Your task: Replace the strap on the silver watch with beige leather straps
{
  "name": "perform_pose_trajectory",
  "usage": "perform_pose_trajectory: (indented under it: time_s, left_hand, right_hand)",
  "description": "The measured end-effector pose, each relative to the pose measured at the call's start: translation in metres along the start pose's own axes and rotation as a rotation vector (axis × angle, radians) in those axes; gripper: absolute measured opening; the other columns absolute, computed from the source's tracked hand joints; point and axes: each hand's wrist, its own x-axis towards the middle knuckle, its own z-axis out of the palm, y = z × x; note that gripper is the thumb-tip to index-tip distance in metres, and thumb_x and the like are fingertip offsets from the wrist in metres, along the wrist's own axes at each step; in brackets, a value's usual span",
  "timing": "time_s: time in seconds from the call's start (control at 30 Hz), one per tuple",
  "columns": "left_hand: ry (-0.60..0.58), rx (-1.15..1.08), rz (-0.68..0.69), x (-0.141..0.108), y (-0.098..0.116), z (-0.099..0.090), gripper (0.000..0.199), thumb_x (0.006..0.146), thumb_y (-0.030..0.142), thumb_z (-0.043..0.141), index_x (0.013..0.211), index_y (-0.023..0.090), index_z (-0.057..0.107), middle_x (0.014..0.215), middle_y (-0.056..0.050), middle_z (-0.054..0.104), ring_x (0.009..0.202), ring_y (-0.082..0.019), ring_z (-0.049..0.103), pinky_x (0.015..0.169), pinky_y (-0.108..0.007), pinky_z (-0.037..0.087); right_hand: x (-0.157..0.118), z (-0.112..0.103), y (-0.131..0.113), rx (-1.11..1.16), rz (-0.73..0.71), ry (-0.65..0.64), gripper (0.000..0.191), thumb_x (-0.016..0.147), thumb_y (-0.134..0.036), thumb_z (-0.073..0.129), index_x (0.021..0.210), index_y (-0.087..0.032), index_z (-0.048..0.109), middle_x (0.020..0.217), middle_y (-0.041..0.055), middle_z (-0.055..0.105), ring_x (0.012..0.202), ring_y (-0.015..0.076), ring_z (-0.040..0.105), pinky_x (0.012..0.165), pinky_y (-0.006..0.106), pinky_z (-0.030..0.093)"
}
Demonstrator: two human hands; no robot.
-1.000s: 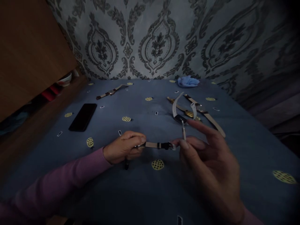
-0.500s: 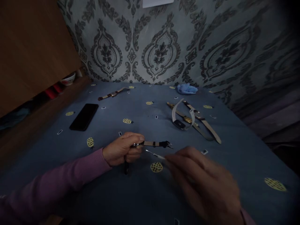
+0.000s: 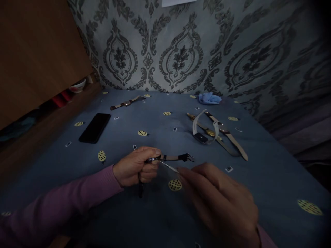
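Note:
My left hand [image 3: 137, 165] is closed around the case of a wristwatch [image 3: 170, 157], the thumb pressing on top. One end of its dark strap, with a pale lining and a metal buckle, sticks out to the right; the other hangs below the fist. The watch face is hidden in the fingers. In a pinch, my right hand [image 3: 222, 196] holds a thin tool [image 3: 168, 166] with a slim metal shaft and a whitish part near the fingertips, perhaps a small screwdriver. Its tip reaches the watch's edge beside my left thumb; whether it touches, I cannot tell.
Several other watches [image 3: 210, 132] lie to the right, one with a white band, and another watch [image 3: 126, 103] lies at the back left. A black phone [image 3: 95, 128] rests on the left. Near the wall sits a crumpled blue cloth or glove [image 3: 209, 98]. A patterned tablecloth [image 3: 150, 117] covers the table.
My right hand has moved left, bringing the tool's tip from just short of the watch up to its edge. My left hand keeps its hold. The view has shifted slightly.

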Motion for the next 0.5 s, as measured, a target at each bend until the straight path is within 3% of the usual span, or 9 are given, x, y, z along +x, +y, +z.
perform_pose_trajectory:
  time_s: [0.13,0.27,0.4,0.5]
  left_hand:
    - [0.016,0.012,0.017,-0.002,0.002,0.005,0.032,0.090,0.029,0.045,0.060,0.019,0.039,0.040,0.012,0.019,0.034,-0.004,0.007,0.031,-0.014,0.011]
    - [0.112,0.114,0.037,-0.006,0.010,0.016,0.032,0.090,0.029,0.041,0.060,0.020,0.033,0.042,0.012,0.018,0.035,-0.005,0.007,0.032,-0.016,0.010]
    - [0.272,0.596,0.078,-0.009,0.034,0.033,0.029,0.086,0.023,0.043,0.059,0.018,0.037,0.047,0.009,0.028,0.039,-0.005,0.019,0.036,-0.017,0.014]
    - [0.270,1.002,0.110,-0.011,0.053,0.048,0.029,0.082,0.017,0.046,0.055,0.016,0.037,0.050,0.007,0.030,0.044,-0.005,0.026,0.041,-0.017,0.020]
  right_hand:
    - [0.004,-0.006,0.003,0.026,0.007,-0.006,0.022,0.095,-0.013,0.047,0.083,-0.015,0.066,0.059,0.0006,0.056,0.049,0.0096,0.052,0.046,0.022,0.040]
    - [0.015,-0.018,0.004,-0.039,-0.020,0.028,0.025,0.095,-0.015,0.046,0.078,-0.018,0.064,0.060,0.0000,0.054,0.049,0.0096,0.050,0.045,0.023,0.037]
    - [0.024,-0.024,0.003,-0.024,-0.023,0.159,0.013,0.092,-0.013,0.053,0.085,-0.017,0.063,0.067,0.0015,0.055,0.055,0.0111,0.053,0.049,0.023,0.040]
    - [0.024,-0.024,0.003,0.072,0.002,0.241,0.009,0.088,-0.008,0.058,0.091,-0.016,0.062,0.073,0.0037,0.057,0.062,0.0130,0.057,0.055,0.024,0.045]
